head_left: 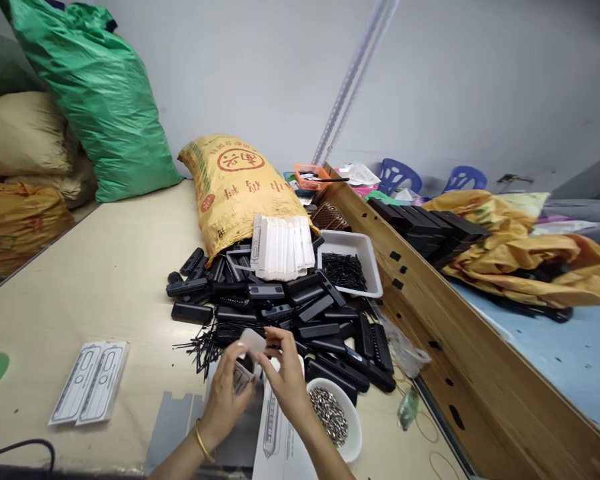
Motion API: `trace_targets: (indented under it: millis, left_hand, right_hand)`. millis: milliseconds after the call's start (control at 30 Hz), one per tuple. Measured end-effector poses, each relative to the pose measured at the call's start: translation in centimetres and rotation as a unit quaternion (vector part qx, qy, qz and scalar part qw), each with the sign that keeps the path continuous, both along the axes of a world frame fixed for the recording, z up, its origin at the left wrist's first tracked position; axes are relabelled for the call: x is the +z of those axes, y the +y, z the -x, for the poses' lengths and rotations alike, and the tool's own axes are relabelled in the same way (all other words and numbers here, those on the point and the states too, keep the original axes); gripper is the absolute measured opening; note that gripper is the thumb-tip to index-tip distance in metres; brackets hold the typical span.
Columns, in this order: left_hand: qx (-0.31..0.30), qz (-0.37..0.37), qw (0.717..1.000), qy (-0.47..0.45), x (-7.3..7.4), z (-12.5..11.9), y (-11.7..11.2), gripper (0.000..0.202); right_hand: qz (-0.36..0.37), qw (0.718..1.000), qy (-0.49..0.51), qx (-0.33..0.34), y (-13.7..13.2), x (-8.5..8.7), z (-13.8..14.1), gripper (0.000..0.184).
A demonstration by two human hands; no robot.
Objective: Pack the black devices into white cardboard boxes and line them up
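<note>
Plastic piece (253, 341), small, pale and rounded, is pinched over the near part of the beige counter (120, 267), the fingers of the left hand (225, 393) and right hand (286, 379) clamped on its edges. Just behind lies a heap of black plastic casings (300, 313). A white bowl of small metal screws (356, 443) stands just beside the right wrist, with a yellow woven sack (235, 187) beyond the heap.

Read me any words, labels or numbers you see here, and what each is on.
Yellow sack: red Chinese characters and a round emblem, upside down, too blurred to quote.
White sheets: printed outlines only, nothing legible.
Small piece in left hand: marks too small to read.
</note>
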State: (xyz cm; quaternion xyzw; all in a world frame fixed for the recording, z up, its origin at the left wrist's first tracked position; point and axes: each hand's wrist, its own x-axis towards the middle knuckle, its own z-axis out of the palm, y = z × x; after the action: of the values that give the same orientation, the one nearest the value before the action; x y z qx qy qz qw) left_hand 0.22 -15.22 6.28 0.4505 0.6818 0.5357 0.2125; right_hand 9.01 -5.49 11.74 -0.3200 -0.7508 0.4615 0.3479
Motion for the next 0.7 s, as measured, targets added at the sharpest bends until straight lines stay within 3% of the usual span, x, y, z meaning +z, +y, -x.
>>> trace_targets:
  millis: [100,233,300,433,600,700]
  left_hand:
    - [-0.044,-0.008,0.998,-0.046,0.4,0.2,0.2,0.049]
    - [-0.057,-0.016,0.986,-0.156,1.0,0.3,0.3,0.069]
    - [-0.051,-0.006,0.983,-0.177,1.2,0.3,0.3,0.068]
    - [-0.050,0.008,0.984,-0.171,0.8,-0.3,0.2,0.072]
    - [-0.049,-0.018,0.990,-0.130,1.0,-0.7,0.5,0.048]
    - [-0.023,0.051,0.994,-0.091,1.5,1.2,-0.2,0.044]
  right_hand:
    - [0.033,0.999,0.019,-0.022,-0.9,-2.4,1.2,0.014]
    - [-0.082,0.995,0.050,0.008,-2.9,-3.9,1.5,0.013]
    - [-0.087,0.995,0.051,0.020,-3.1,-3.9,1.2,0.015]
    - [-0.050,0.997,0.050,-0.028,-2.7,-3.7,0.7,0.015]
    - [-0.150,0.985,0.075,0.027,-3.7,-5.0,0.5,0.025]
    - [-0.094,0.993,0.045,0.049,-4.0,-4.9,0.1,0.029]
